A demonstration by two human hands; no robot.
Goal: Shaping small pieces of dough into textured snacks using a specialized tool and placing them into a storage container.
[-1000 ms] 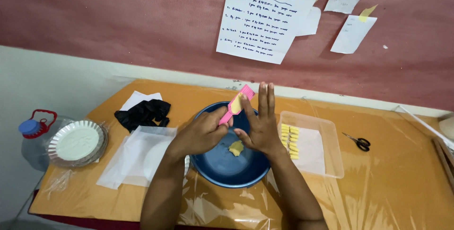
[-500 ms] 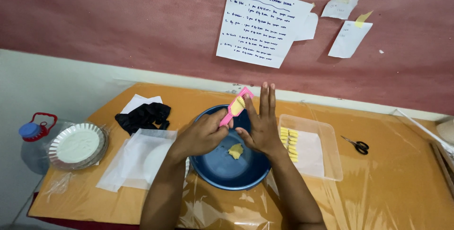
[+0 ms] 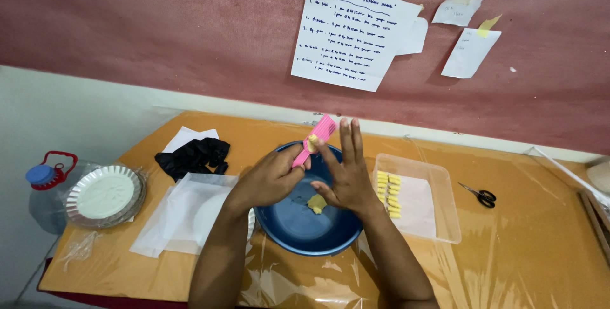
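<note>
Left hand (image 3: 270, 178) grips pink ridged tool (image 3: 315, 139); right hand (image 3: 346, 178) open flat, fingers straight, against it. Both above blue bowl (image 3: 305, 229), near tabletop (image 3: 527, 245) middle; yellow dough piece (image 3: 316, 203) inside bowl.

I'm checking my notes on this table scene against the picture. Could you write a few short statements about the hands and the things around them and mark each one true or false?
1. The left hand holds a pink ridged tool above the blue bowl. True.
2. The right hand is clenched in a fist. False: its fingers are stretched upward, open, beside the tool.
3. A yellowish lump of dough lies in the bowl. True.
4. The scissors lie inside the clear tray. False: they lie on the table to the right of the tray.
5. Small yellow pieces are lined up in the tray. True.
6. The foil plates are stacked on the black cloth. False: they sit apart, at the table's left edge.
</note>
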